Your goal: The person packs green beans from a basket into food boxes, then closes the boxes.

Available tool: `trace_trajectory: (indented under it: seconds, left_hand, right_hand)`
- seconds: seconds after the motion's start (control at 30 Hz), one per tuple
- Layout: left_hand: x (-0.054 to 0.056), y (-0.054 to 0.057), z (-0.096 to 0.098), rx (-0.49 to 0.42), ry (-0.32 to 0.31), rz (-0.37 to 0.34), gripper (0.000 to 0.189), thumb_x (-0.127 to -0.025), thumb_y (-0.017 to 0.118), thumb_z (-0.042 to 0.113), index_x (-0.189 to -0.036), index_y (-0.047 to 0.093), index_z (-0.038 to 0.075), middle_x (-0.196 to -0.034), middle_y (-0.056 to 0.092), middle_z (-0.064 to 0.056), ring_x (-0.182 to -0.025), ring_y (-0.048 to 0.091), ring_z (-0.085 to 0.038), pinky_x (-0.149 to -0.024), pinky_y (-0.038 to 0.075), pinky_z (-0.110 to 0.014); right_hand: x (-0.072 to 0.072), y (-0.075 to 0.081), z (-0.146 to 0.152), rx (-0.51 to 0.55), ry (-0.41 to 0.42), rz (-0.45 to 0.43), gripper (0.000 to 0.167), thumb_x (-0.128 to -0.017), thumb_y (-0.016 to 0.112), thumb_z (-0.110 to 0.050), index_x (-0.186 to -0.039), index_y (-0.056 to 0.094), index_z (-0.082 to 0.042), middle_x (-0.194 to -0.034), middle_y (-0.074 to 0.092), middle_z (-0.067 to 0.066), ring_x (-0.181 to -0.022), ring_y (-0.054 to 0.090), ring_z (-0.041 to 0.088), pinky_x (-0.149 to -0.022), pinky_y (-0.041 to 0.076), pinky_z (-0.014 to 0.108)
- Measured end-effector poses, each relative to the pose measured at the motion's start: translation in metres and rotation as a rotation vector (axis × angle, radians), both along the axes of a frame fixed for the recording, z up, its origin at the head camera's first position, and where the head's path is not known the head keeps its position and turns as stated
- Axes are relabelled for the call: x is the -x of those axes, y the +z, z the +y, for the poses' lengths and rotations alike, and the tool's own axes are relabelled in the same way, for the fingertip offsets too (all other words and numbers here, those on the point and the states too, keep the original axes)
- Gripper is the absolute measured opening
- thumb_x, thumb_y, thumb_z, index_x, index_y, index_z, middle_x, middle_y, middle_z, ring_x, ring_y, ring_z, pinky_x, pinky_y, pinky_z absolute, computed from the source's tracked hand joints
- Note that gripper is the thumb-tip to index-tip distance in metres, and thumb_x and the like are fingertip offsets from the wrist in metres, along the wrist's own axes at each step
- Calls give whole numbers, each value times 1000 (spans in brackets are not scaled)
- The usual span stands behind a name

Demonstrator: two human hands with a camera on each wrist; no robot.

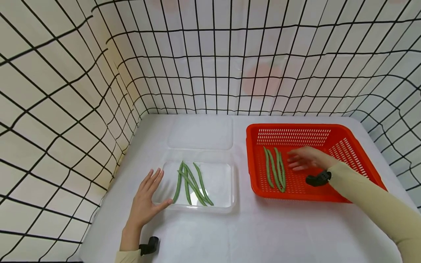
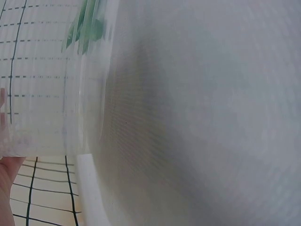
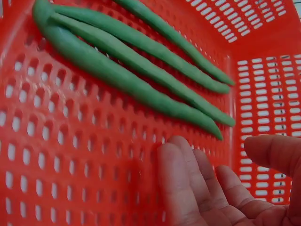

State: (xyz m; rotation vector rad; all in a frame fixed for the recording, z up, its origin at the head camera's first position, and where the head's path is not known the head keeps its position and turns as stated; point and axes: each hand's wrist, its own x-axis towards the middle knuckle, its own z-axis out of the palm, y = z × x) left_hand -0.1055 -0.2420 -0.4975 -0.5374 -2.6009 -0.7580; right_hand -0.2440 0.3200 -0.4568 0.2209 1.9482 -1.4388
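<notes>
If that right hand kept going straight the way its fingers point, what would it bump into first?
Probably the nearest green bean in the red basket: the right hand points towards it. How high the fingertips are is hard to judge, so they might pass just above.

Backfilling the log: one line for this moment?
left hand: at clear container, empty | right hand: in red basket, empty | green beans: in both

- Left hand (image 1: 146, 201): fingers spread; clear container (image 1: 234, 186) just right, green beans (image 1: 201, 182) inside.
- Right hand (image 1: 309, 157): within red basket (image 1: 302, 196); four more beans (image 1: 273, 168) just left.
- Clear lid (image 1: 200, 133) on table (image 1: 263, 233), beyond left hand.
</notes>
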Motion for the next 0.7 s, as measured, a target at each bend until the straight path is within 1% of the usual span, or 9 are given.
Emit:
trace_trajectory:
  seconds: [0.1,0.17,0.27,0.37,0.43,0.5,0.6,0.63,0.7]
  left_hand:
    - [-1,0,1,4,0,3,94,-72,75,54,-148,36,16,-151,33,-3,-140,21,-30,-95,31,-64]
    - [-1,0,1,7,-2,2,93,-73,74,56,-148,36,16,-151,34,-4,-140,21,-30,-95,31,-64]
    - [0,0,1,5,-6,-1,93,-74,73,57,-148,36,15,-151,34,-4,-139,21,-31,-95,31,-64]
    - [-1,0,1,0,-11,-1,92,-74,73,56,-147,37,14,-151,34,-4,-139,21,-31,-94,32,-64]
    - [-1,0,1,-4,-12,0,92,-75,72,57,-147,37,13,-151,34,-4,-139,22,-31,-94,32,-65]
    - [-1,0,1,-6,-12,1,91,-75,71,58,-147,38,12,-150,34,-4,-139,22,-31,-93,32,-65]
    - [-1,1,1,-8,-12,2,91,-75,72,57,-146,38,11,-150,35,-5,-139,22,-31,-94,32,-65]
    - [-1,1,1,-8,-12,3,91,-74,73,56,-146,38,11,-150,35,-6,-139,22,-31,-94,31,-65]
    - [0,1,1,-3,-11,4,92,-74,73,55,-146,39,11,-150,35,-6,-139,22,-31,-95,31,-65]
  right_hand:
    - [-2,-5,-3,8,13,5,57,-104,36,-20,-143,17,17,-119,57,26,-92,66,26,-82,52,42]
    - [-3,-7,-9,-3,22,10,56,-104,37,-20,-142,19,17,-121,55,28,-91,66,25,-81,52,42]
    - [-4,-8,-17,-30,34,19,53,-102,41,-19,-139,29,17,-122,55,29,-88,66,22,-79,53,40]
    - [-5,-8,-25,-81,39,36,46,-99,50,-18,-131,45,15,-111,60,22,-81,65,19,-74,55,38]
    - [-6,-7,-30,-124,39,52,39,-96,57,-18,-120,57,12,-98,64,14,-75,64,18,-70,55,36]
    - [-7,-7,-35,-167,35,66,31,-92,63,-19,-108,65,7,-85,64,8,-69,63,17,-67,55,35]
    - [-8,-6,-43,-216,28,88,24,-87,69,-20,-95,70,3,-73,64,5,-63,62,17,-64,55,35]
    - [-8,-6,-45,-222,29,91,23,-87,70,-20,-93,70,2,-72,64,4,-63,61,17,-64,55,35]
    - [-9,-6,-48,-222,36,101,24,-87,69,-20,-96,69,2,-74,64,4,-64,62,18,-64,55,35]
